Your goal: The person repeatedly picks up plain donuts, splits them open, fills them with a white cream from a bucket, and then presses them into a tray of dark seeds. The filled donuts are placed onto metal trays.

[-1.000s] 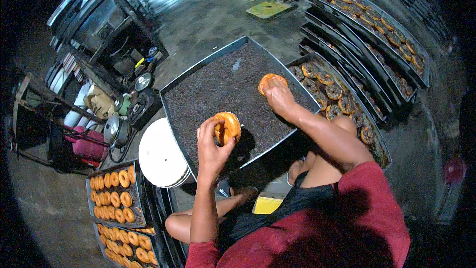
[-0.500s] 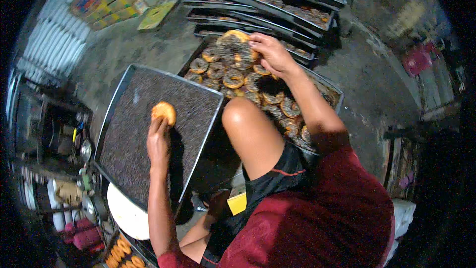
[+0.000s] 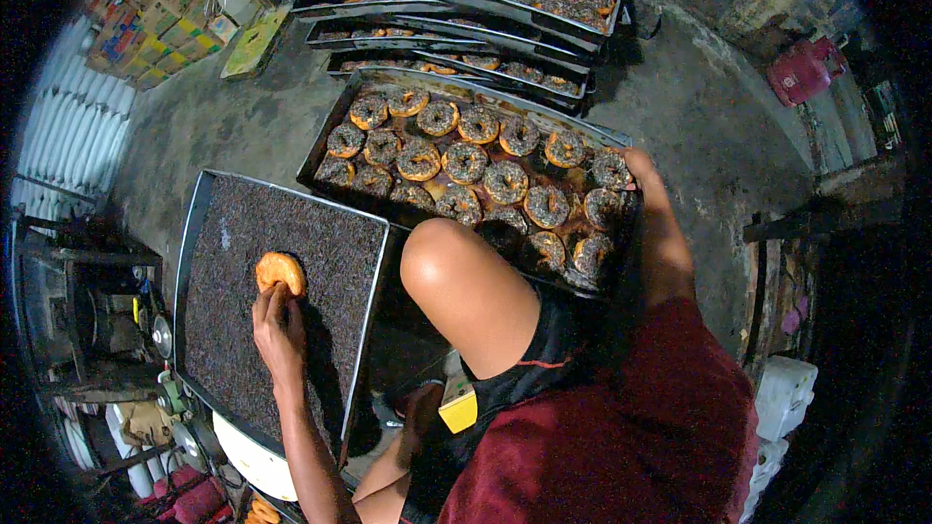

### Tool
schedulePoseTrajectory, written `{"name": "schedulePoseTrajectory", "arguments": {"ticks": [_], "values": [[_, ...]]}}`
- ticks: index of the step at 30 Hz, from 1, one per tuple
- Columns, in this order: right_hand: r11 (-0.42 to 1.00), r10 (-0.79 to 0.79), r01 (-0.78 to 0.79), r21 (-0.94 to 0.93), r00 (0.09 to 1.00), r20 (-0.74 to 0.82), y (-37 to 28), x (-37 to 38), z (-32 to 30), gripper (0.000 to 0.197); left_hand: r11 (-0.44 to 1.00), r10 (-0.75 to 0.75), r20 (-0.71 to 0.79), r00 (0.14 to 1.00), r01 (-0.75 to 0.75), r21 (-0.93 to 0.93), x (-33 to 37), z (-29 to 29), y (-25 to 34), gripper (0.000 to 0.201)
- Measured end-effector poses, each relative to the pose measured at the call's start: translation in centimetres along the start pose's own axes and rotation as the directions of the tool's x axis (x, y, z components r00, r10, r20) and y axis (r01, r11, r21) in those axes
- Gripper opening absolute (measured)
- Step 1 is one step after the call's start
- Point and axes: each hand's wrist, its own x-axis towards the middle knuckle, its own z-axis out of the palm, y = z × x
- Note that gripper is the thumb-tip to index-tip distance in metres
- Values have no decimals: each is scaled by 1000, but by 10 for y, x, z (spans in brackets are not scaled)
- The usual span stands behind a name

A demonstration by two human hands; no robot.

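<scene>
In my left hand (image 3: 279, 325) a plain golden doughnut (image 3: 281, 274) is gripped by its near edge. It is down on the dark chocolate sprinkles (image 3: 291, 223) that fill a metal tray (image 3: 181, 277). My right hand (image 3: 641, 171) has its fingers at the outer edge of a sprinkle-coated doughnut (image 3: 611, 170), at the right end of a second tray (image 3: 316, 150). Coated doughnuts (image 3: 465, 163) stand in rows across that tray. My knee hides part of its near side.
Beyond the doughnut tray rises a stack of trays (image 3: 456, 12) with more coated doughnuts. A white round container (image 3: 254, 456) stands by the sprinkle tray's near corner, with plain doughnuts (image 3: 260, 512) below it. Cartons (image 3: 155, 15) are piled far left; a red gas cylinder (image 3: 804, 73) stands far right.
My right hand has carried the coated doughnut rightward and down to the tray's right end. The left hand still grips the plain doughnut over the sprinkles. The whole view has shifted.
</scene>
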Motion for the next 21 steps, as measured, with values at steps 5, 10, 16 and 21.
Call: {"name": "schedulePoseTrajectory", "arguments": {"ticks": [5, 10, 16, 21], "values": [[980, 74, -38, 196, 981, -181, 29, 41, 4, 40, 996, -63, -22, 998, 61, -64, 1, -3, 3, 30], [944, -324, 224, -243, 773, -546, 71, 69, 2, 42, 1000, 11, 43, 999, -10, -22, 5, -1, 2, 34], [926, -336, 188, -327, 806, -488, 47, 44, -16, 35, 999, 1, 83, 997, -3, 32, 15, 1, -1, 23], [744, -664, 629, -223, 666, -340, -46, -17, -4, 39, 911, -321, -157, 934, 260, -319, 10, -16, -10, 30]]}}
